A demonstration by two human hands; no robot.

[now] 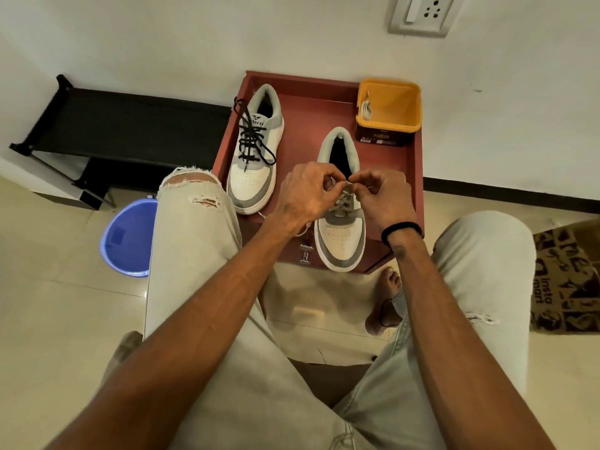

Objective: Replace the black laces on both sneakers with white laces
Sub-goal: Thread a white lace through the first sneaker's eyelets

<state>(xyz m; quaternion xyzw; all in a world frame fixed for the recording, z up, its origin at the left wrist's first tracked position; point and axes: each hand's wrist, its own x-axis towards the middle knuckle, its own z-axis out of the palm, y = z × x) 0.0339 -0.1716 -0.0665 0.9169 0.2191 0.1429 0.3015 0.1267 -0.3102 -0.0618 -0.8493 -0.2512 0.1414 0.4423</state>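
Two grey-and-white sneakers stand on a red-brown table (pixel 389 170). The left sneaker (pixel 255 177) carries loosened black laces (pixel 251 136). The right sneaker (pixel 341 235) has a white lace (pixel 344 198) threaded through its lower eyelets. Over its tongue my left hand (pixel 306 193) and my right hand (pixel 381 198) meet, each pinching the white lace between thumb and fingertips. A loose part of the lace trails off the table edge under my left wrist. Another white lace (pixel 367 107) lies in a yellow tub (pixel 394 105) at the table's back right.
A blue plastic basin (pixel 126 235) sits on the tiled floor at left, with a black rack (pixel 123 125) behind it against the wall. A printed paper bag (pixel 568 280) stands at right. My knees flank the table and my bare foot (pixel 386 297) rests below it.
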